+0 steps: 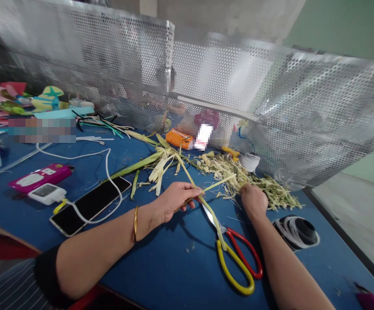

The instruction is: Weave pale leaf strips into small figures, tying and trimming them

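Thin pale-green leaf strips (218,184) are pinched between the thumb and fingers of my left hand (177,201). One strip points up to the right, and another runs down over the scissors (224,230), which lie with red and yellow handles toward me. My right hand (254,201) is closed at the near edge of a pile of shredded leaf scraps (277,192). Its fingers face away, so what they hold is hidden. Longer husk-like leaves (161,165) lie just beyond my left hand.
A spool of white thread (296,232) sits right of my right forearm. On the left are a phone (91,204), a white cable (108,161) and a magenta device (41,177). An orange packet (179,139) lies before the perforated metal screen (219,73).
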Demonstrator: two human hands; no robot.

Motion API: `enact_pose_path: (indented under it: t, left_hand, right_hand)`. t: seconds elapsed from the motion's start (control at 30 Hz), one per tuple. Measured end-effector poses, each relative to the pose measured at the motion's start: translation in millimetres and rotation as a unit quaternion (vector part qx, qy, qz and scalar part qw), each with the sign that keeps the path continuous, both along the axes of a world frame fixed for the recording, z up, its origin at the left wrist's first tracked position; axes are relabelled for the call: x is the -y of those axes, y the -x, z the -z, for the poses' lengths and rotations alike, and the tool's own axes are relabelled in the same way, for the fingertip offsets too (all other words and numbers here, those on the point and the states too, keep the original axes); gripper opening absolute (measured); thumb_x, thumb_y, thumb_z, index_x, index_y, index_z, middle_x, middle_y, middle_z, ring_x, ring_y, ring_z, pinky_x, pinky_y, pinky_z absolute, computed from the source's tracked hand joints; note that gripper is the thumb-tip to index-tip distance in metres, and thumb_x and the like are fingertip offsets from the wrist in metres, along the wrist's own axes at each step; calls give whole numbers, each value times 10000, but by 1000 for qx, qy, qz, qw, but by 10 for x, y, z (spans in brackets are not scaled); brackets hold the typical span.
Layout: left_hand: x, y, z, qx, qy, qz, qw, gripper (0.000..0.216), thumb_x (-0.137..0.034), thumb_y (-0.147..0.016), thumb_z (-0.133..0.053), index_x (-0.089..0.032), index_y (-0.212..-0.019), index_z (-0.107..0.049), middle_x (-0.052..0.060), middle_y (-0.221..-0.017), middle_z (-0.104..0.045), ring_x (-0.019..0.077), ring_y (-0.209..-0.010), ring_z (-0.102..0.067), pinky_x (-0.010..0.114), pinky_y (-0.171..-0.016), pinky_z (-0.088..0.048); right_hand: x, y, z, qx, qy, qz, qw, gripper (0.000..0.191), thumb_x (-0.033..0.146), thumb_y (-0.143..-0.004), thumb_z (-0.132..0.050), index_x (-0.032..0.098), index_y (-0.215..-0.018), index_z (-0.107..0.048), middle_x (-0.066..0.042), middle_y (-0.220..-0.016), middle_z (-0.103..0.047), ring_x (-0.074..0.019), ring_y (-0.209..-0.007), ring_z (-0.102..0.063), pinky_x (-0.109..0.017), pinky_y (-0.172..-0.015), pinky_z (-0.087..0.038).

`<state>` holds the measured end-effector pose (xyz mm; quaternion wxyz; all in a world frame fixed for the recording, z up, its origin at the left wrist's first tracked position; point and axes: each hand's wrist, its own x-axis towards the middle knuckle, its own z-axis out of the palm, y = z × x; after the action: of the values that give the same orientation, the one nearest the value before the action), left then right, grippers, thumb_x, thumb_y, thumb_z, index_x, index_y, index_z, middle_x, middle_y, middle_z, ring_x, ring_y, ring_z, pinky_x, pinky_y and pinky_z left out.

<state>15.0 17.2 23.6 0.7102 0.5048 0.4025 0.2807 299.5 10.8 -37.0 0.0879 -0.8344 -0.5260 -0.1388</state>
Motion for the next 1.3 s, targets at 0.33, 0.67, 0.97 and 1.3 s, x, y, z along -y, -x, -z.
enact_pose_path:
  t: [0.33, 0.67, 0.97, 1.3]
  left_hand:
    - [18, 9, -50, 7, -10, 4, 1000, 234, -352, -790, -611, -148, -776, -725, 111, -899, -718, 101, -525, -550, 237, -437, -270]
    - [155, 0, -20, -51, -132, 124, 982, 205, -335, -749, -643, -151, -761, -734, 58, -767, -729, 93, -458, -562, 211, -442, -332]
    - [147, -28, 98, -107, -189, 104, 971, 242, -340, -773, -606, -153, -636, -674, -3, -483, -591, 112, -431, -573, 189, -435, -358]
    - [-87, 45, -118, 91, 108, -93, 986, 111, -203, -773, -587, -134, -776, -673, 50, -775, -699, 103, -605, -627, 172, -379, -229]
  right_hand:
    - [72, 88, -240, -15, -200, -5, 980, 346, 235, -905, -422, 123, -1149, -639, -157, -1019, -659, -217, -743, -610, -303, -611, -393]
    - [394, 1065, -816, -303, -175, -317, 881, 265, 434, -846, -586, 226, -803, -746, -46, -780, -666, -201, -738, -594, -313, -674, -420]
    - [624, 1358, -895, -430, -216, -302, 823, 156, 336, -834, -627, 203, -760, -660, 37, -585, -556, -119, -541, -491, -249, -540, -384]
    - [696, 1591, -550, 95, -212, -521, 821, 162, 76, -900, -481, 147, -990, -595, -76, -794, -667, -195, -714, -594, -326, -669, -418]
